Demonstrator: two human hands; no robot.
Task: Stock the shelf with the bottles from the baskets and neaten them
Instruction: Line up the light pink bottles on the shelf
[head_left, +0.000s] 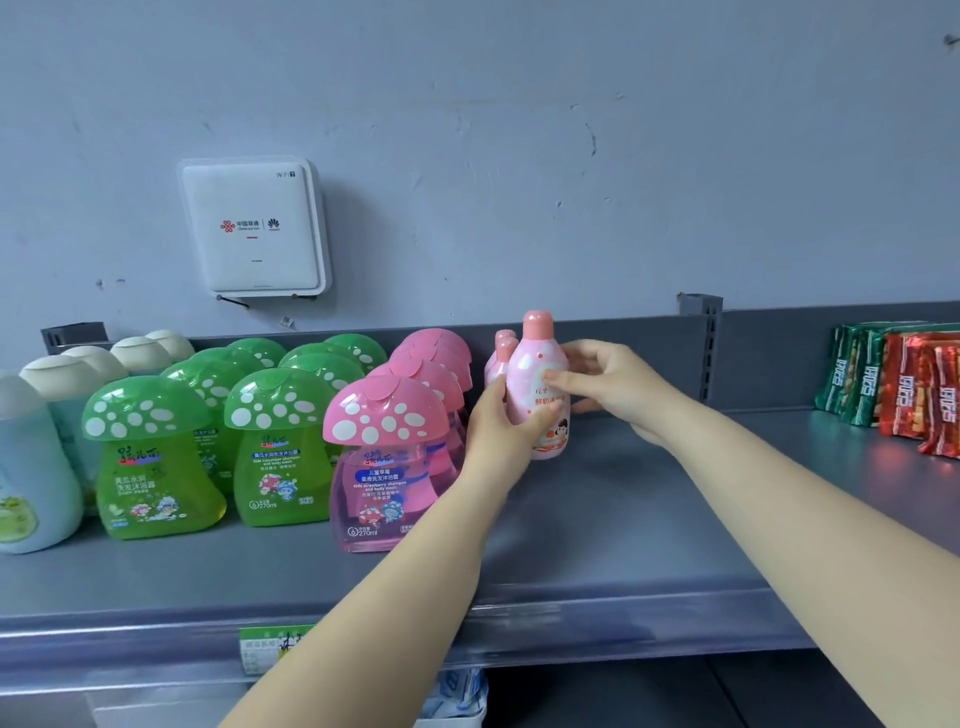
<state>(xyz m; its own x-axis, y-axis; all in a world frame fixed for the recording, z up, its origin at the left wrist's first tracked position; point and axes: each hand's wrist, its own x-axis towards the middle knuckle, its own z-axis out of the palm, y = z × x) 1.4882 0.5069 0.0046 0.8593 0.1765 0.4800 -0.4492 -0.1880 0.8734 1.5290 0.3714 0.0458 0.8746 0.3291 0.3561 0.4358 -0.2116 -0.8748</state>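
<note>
In the head view, a pink round-shouldered bottle (537, 384) is held upright on the grey shelf (597, 545), its long axis vertical and its base seemingly on or just above the shelf surface. It is gripped from both sides: the left hand (501, 421) is curled round its lower left flank, and the right hand (602, 376) is wrapped round its right side, thumb across the label. Just behind it, toward the far wall, 2 matching pink bottles (503, 353) stand in file. To the left, a row of pink mushroom-cap bottles (387, 447) lies just beside the left hand, then green mushroom-cap bottles (156, 457). Both hands are equally near; any squaring-up would likely be done along the near-far file.
</note>
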